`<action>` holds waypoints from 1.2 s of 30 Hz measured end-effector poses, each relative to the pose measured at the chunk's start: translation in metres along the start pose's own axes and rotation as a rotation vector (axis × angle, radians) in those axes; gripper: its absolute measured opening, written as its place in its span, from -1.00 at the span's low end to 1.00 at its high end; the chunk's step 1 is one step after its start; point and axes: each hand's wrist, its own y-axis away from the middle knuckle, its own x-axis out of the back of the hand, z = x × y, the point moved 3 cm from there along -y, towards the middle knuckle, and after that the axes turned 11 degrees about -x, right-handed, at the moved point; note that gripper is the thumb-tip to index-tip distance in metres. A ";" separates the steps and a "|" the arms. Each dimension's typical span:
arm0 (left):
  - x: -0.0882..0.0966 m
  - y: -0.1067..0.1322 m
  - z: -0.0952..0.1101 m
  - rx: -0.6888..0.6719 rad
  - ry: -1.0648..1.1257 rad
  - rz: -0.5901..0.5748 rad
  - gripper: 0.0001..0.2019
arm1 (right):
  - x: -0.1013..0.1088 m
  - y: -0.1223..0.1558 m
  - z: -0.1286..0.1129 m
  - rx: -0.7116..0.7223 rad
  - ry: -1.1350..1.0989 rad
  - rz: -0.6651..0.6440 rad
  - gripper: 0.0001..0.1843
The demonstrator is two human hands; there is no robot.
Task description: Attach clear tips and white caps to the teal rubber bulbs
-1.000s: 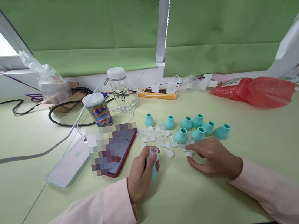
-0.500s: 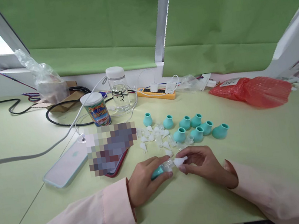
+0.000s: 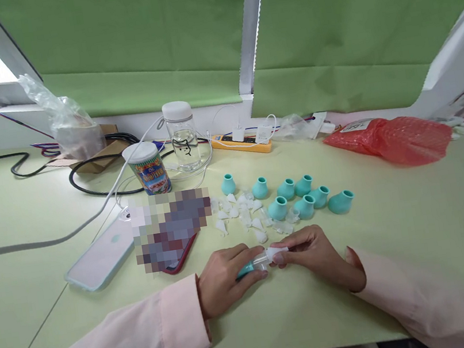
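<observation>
My left hand [image 3: 231,277] is closed around a teal rubber bulb [image 3: 245,269], much of it hidden by the fingers. A clear plastic connector [image 3: 260,260] sticks out of the bulb toward the right. Between thumb and fingers, my right hand [image 3: 310,252] pinches a small white nozzle tip [image 3: 277,253], its wide end up against the connector. How far it sits on there I cannot tell. Just beyond the hands lies a scatter of white tips and clear connectors [image 3: 245,218]. Several more teal bulbs [image 3: 278,208] stand open end up behind and to the right of these.
A phone with a red case [image 3: 185,251] and a pale-backed phone [image 3: 100,255] lie to the left. Behind them stand a patterned cup [image 3: 151,171] and a clear water bottle [image 3: 185,146]. A yellow power strip [image 3: 243,145] and a red plastic bag [image 3: 393,141] sit farther back.
My right hand has shifted slightly left, bringing the white nozzle tip against the clear connector. My left hand holds the teal bulb in nearly the same place.
</observation>
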 end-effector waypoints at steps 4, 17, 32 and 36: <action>0.002 -0.001 0.001 -0.039 -0.056 0.020 -0.69 | -0.003 0.000 0.002 -0.055 -0.022 -0.043 -0.88; 0.003 -0.003 0.012 -0.198 -0.185 0.083 -0.71 | -0.010 0.001 0.001 -0.175 -0.096 -0.149 -0.81; 0.008 0.000 0.009 -0.019 0.090 0.220 -0.50 | 0.118 0.007 -0.116 0.735 0.375 1.101 -0.82; 0.006 0.000 0.010 -0.019 0.022 0.168 -0.58 | 0.171 -0.049 -0.100 0.420 0.631 0.979 -0.77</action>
